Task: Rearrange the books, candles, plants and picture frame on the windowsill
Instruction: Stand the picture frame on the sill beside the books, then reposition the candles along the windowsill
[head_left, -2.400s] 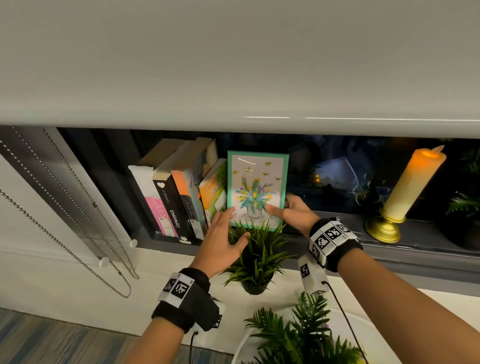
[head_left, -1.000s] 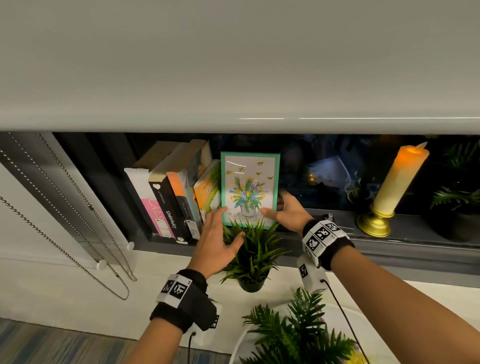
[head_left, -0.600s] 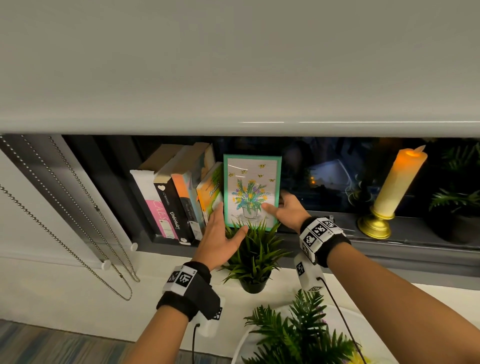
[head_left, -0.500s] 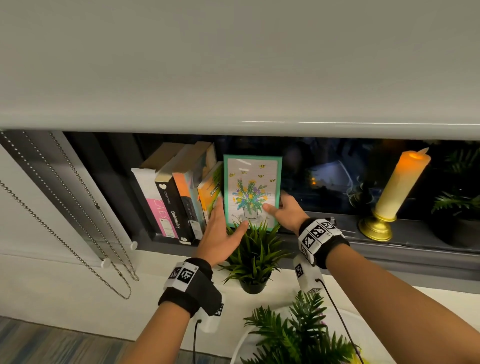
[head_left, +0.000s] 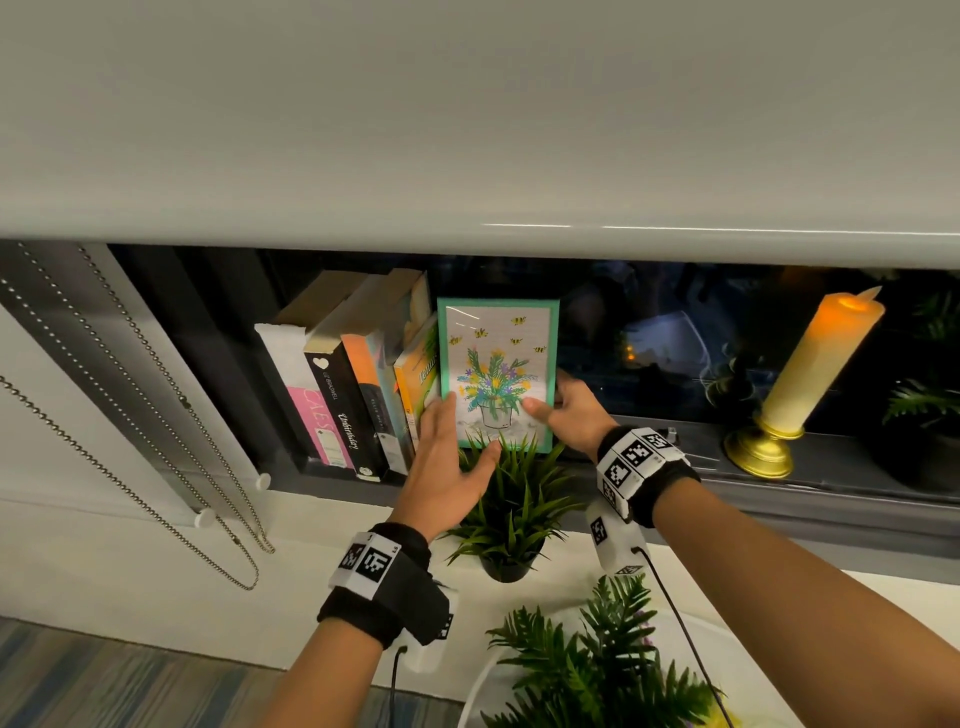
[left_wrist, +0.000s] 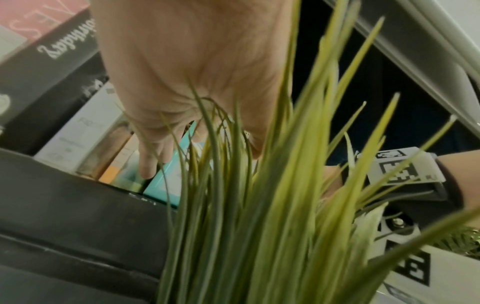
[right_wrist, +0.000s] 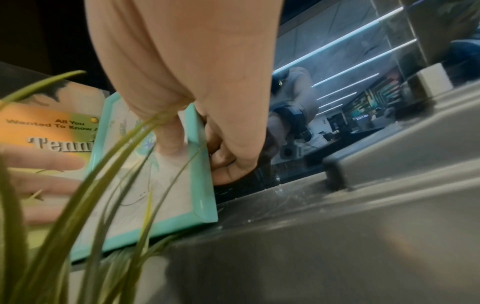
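Observation:
A teal picture frame (head_left: 497, 371) with a flower drawing stands upright on the dark windowsill (head_left: 691, 480), right beside a row of leaning books (head_left: 353, 384). My right hand (head_left: 550, 408) pinches the frame's right edge, thumb on the front and fingers behind it (right_wrist: 207, 131). My left hand (head_left: 444, 457) lies flat with straight fingers against the frame's lower left edge (left_wrist: 166, 185), next to the orange tennis book (right_wrist: 52, 131). A small grass plant (head_left: 511, 514) stands just below the frame, under both hands. A lit cream candle (head_left: 815, 374) on a gold base stands at the right.
A fern (head_left: 597, 670) in a white pot sits near the bottom edge. Another dark potted plant (head_left: 930, 410) is at the far right of the sill. The roller blind (head_left: 467, 130) hangs low above, and its bead chains (head_left: 156, 441) dangle at the left.
The frame has shifted slightly left, closer against the books. My left hand has risen from beside the grass plant to the frame's left edge. My right hand keeps its hold.

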